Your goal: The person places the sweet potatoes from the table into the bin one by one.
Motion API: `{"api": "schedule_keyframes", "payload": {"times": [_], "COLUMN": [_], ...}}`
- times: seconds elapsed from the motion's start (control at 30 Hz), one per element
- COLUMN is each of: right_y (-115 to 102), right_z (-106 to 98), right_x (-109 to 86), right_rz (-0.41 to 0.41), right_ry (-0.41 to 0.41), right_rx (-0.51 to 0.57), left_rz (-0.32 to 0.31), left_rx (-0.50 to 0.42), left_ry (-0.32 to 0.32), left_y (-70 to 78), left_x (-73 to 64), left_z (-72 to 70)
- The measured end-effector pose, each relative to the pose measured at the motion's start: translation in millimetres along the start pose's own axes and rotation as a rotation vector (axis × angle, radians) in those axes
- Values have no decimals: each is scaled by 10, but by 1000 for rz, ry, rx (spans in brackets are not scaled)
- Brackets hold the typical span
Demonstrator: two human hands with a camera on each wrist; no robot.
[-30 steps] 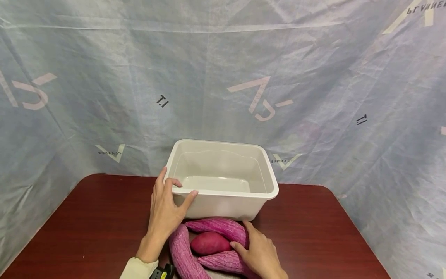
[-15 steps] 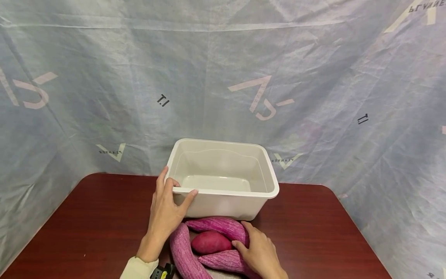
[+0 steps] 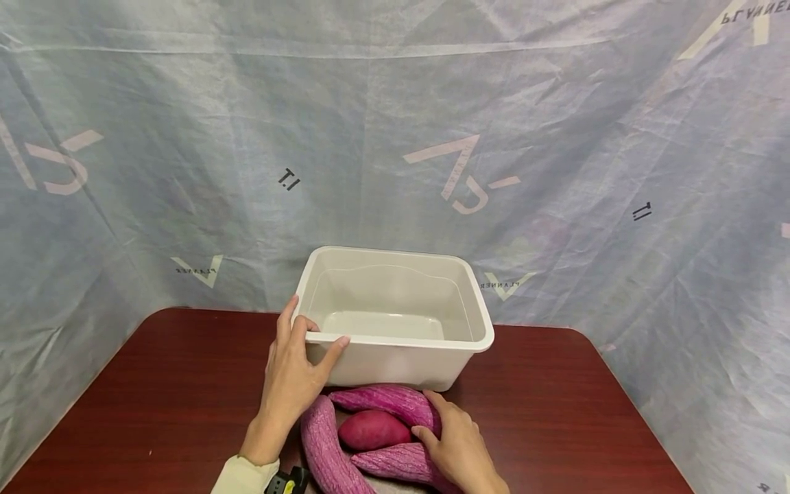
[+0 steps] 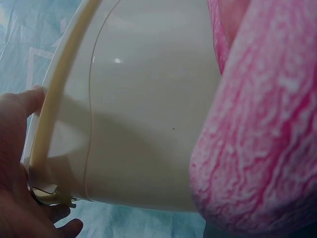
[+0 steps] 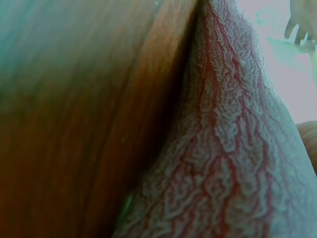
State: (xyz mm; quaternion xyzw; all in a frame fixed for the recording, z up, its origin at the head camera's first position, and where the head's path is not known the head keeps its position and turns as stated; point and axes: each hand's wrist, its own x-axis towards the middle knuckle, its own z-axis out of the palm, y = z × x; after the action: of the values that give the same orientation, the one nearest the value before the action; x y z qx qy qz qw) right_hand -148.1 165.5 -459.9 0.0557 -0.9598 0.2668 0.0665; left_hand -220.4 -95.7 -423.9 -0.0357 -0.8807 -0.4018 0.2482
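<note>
On my feed, left grip (image 3: 290, 377) pinches the lower-left rim corner of white bin (image 3: 398, 363), mid-frame. Right grip (image 3: 459, 442) drapes over upper purple piece (image 3: 385, 399), lower centre, thumb beside red tuber (image 3: 373, 430); I can't tell if it's clamped.

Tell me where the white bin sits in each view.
Head: white bin, just below centre.
Left wrist: white bin fills the middle.
Right wrist: perhaps the pale patch, upper right; too bright to confirm.
Shared landmark: streaked vegetables, in all three.
</note>
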Motion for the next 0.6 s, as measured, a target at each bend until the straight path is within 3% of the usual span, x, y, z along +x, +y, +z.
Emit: {"api": "schedule_keyframes", "payload": {"times": [0.6], "right_y": [-35], "right_z": [-46], "right_x": [-10], "right_rz": [4], "right_ry": [25], "right_rx": [-43], "left_rz": [3], "left_rx": [-3], "left_ry": [4], "left_y": [0], "left_x": [-4], "left_z": [-1]}}
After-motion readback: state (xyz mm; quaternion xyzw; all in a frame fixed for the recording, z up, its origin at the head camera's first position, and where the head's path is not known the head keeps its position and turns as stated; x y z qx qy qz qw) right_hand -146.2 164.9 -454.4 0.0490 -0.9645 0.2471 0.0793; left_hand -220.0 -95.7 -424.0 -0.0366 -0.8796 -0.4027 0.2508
